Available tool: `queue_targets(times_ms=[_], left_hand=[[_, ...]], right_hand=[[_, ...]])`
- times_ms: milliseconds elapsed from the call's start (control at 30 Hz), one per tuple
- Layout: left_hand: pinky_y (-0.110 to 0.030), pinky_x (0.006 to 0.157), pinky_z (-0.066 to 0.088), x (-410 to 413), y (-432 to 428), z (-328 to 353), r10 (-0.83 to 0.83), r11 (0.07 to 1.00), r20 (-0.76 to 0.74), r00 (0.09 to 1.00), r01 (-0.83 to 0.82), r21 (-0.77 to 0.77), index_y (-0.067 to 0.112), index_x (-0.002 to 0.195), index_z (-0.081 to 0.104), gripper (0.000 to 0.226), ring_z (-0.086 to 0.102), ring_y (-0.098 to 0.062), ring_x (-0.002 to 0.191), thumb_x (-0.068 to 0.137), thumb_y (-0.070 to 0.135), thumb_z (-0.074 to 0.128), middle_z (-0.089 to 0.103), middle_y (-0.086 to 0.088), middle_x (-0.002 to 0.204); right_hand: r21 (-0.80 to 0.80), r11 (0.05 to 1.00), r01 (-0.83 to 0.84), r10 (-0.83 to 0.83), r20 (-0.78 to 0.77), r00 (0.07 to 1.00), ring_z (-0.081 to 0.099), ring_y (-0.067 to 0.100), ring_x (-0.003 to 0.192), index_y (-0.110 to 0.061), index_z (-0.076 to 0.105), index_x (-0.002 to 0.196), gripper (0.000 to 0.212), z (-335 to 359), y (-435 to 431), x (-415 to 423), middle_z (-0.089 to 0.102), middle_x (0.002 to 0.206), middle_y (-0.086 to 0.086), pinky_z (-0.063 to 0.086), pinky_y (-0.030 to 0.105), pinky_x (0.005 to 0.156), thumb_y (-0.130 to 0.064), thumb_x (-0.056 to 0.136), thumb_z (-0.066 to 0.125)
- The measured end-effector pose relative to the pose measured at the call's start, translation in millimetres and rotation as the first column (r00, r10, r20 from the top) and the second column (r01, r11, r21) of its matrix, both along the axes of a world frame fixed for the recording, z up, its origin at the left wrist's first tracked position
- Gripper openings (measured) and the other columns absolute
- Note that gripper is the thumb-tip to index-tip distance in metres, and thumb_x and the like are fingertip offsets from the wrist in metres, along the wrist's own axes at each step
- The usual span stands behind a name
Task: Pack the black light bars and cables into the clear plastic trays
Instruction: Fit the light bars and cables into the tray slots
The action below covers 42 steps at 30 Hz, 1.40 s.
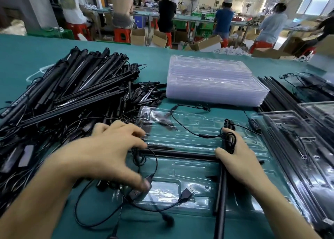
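Note:
An open clear plastic tray [191, 168] lies on the green table in front of me. A black light bar [180, 154] lies across its middle. My right hand [238, 159] grips one or more upright black bars [221, 199] together with a coiled cable [230, 139] at the tray's right side. My left hand [112, 152] hovers over the tray's left edge, fingers spread and curled, its thumb touching a black cable controller [142, 184]. A USB plug [188, 192] on that cable rests on the tray.
A big heap of black light bars and cables [68, 94] fills the left of the table. A stack of clear trays [213, 81] stands behind. Packed trays [296, 148] and loose black rods [278, 90] lie at the right. Seated people work at benches beyond.

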<state>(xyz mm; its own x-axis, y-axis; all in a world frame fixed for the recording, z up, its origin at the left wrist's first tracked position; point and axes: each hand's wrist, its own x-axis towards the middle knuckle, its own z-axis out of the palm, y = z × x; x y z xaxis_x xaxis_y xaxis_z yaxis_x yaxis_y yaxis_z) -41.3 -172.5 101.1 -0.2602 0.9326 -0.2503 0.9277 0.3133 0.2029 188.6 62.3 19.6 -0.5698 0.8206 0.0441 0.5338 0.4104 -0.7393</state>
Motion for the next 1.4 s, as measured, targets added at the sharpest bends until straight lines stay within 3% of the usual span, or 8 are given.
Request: queue_targets(times_ms=[200, 367, 733, 867, 933, 1033, 1233, 1400], left_hand=[[-0.037, 0.109, 0.004, 42.1, 45.3, -22.4, -0.213, 0.973, -0.061, 0.975, 0.217, 0.083, 0.051, 0.146, 0.027, 0.103, 0.018, -0.002, 0.136, 0.057, 0.092, 0.057, 0.027, 0.029, 0.146], [-0.035, 0.104, 0.013, 46.7, 48.1, -43.0, -0.252, 0.954, -0.094, 0.963, 0.263, 0.141, 0.043, 0.103, 0.052, 0.065, 0.04, 0.005, 0.099, 0.061, 0.093, 0.051, 0.049, 0.023, 0.1], [-0.038, 0.091, 0.024, 11.4, 24.0, -58.1, -0.05, 0.934, -0.326, 0.944, 0.159, 0.32, 0.033, 0.08, 0.049, 0.087, 0.045, -0.009, 0.075, 0.059, 0.104, 0.002, 0.044, 0.018, 0.067], [-0.039, 0.081, 0.027, -8.9, 19.7, -56.8, 0.081, 0.898, -0.462, 0.883, 0.136, 0.418, 0.028, 0.058, 0.04, 0.061, 0.046, -0.011, 0.065, 0.088, 0.077, 0.024, 0.048, 0.012, 0.054], [-0.04, 0.079, 0.029, -23.4, 13.3, -55.8, 0.096, 0.891, -0.516, 0.851, 0.158, 0.425, 0.026, 0.054, 0.041, 0.044, 0.051, -0.015, 0.061, 0.084, 0.058, 0.039, 0.048, 0.01, 0.051], [-0.04, 0.079, 0.031, -43.3, 2.1, -54.3, 0.168, 0.906, -0.528, 0.833, 0.081, 0.416, 0.027, 0.052, 0.044, 0.026, 0.056, -0.02, 0.061, 0.069, 0.046, 0.04, 0.047, 0.01, 0.05], [-0.046, 0.09, 0.033, -83.3, -2.7, -64.2, 0.392, 0.865, -0.589, 0.707, -0.064, 0.499, 0.028, 0.07, 0.06, 0.028, 0.06, -0.024, 0.08, 0.08, 0.04, 0.038, 0.062, 0.009, 0.071], [-0.05, 0.086, 0.035, -103.6, 5.3, -73.3, 0.518, 0.79, -0.582, 0.627, -0.09, 0.607, 0.017, 0.091, 0.066, 0.007, 0.053, -0.034, 0.088, 0.091, 0.022, 0.061, 0.058, -0.007, 0.088]], right_hand=[[0.007, 1.0, 0.014, -0.014, 0.003, 1.0, 0.049, -0.008, 0.083, -0.05, 0.035, 0.136, 0.063, 1.4, -1.6, -0.8, 0.055, 0.103, -0.021, 0.035, 0.013, 0.069, -0.035, 0.081, 0.061], [0.01, 1.0, 0.004, -0.004, -0.006, 1.0, 0.048, -0.01, 0.083, -0.049, 0.035, 0.137, 0.063, 1.8, -3.2, 0.1, 0.049, 0.094, -0.034, 0.036, 0.016, 0.069, -0.033, 0.081, 0.061], [0.009, 1.0, 0.015, -0.015, -0.013, 1.0, 0.047, -0.011, 0.078, -0.049, 0.035, 0.137, 0.062, 0.2, -4.2, 0.2, 0.048, 0.091, -0.032, 0.034, 0.013, 0.066, -0.034, 0.082, 0.061], [0.001, 1.0, 0.013, -0.013, -0.012, 1.0, 0.051, -0.004, 0.084, -0.048, 0.035, 0.137, 0.062, 1.4, -4.1, 0.7, 0.052, 0.093, -0.027, 0.037, 0.019, 0.069, -0.035, 0.082, 0.06], [-0.001, 1.0, 0.013, -0.013, -0.011, 1.0, 0.05, -0.003, 0.084, -0.048, 0.035, 0.138, 0.062, 1.7, -4.2, 1.1, 0.052, 0.093, -0.025, 0.037, 0.022, 0.069, -0.035, 0.082, 0.06], [0.026, 1.0, 0.011, -0.012, 0.023, 1.0, 0.051, -0.004, 0.075, -0.048, 0.035, 0.137, 0.061, 2.6, -5.0, 0.7, 0.053, 0.088, -0.024, 0.038, 0.018, 0.062, -0.035, 0.082, 0.06], [0.023, 1.0, -0.001, -0.001, 0.092, 0.996, 0.051, -0.001, 0.077, -0.048, 0.036, 0.137, 0.063, 7.3, -1.7, -0.2, 0.06, 0.092, -0.011, 0.04, 0.026, 0.065, -0.039, 0.079, 0.06], [0.025, 1.0, -0.017, 0.015, 0.062, 0.998, 0.049, -0.006, 0.079, -0.05, 0.037, 0.134, 0.061, 7.7, 0.1, 1.7, 0.054, 0.09, -0.024, 0.034, 0.009, 0.064, -0.036, 0.08, 0.061]])
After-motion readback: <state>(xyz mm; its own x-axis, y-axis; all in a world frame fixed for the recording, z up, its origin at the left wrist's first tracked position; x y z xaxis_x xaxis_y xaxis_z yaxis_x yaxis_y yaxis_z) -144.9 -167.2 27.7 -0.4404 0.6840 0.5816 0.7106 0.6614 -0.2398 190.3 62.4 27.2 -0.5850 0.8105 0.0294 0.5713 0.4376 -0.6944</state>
